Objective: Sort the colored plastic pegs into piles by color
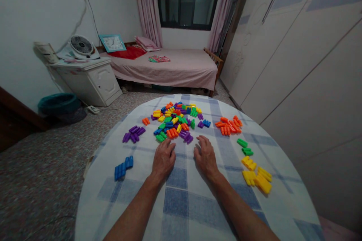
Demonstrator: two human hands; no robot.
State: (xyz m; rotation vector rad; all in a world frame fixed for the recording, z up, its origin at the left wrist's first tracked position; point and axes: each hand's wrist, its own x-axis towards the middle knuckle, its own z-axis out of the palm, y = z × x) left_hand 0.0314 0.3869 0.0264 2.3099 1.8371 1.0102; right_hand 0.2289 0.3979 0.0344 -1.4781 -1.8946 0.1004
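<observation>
A mixed heap of plastic building blocks [174, 119] in orange, green, blue, yellow and purple lies on the round table. My left hand [164, 157] rests at its near edge, fingertips by green blocks [161, 137] and orange blocks [172, 133]; the fingers are loosely bent, thumb apart, and nothing shows in them. To the right, my right hand [206, 156] lies open on the cloth, fingers slightly curled, near purple blocks [186, 136] but apart from them. Colour groups surround the heap: purple blocks [134, 134], blue blocks [123, 168], orange blocks [228, 125], green blocks [245, 147] and yellow blocks [258, 176].
A blue-and-white checked cloth [198, 207] covers the table. Beyond it stand a bed [186, 67] with pink bedding, a white cabinet [104, 83] carrying a fan [82, 46], and a teal bin [59, 103]. A wardrobe [296, 67] runs along the right.
</observation>
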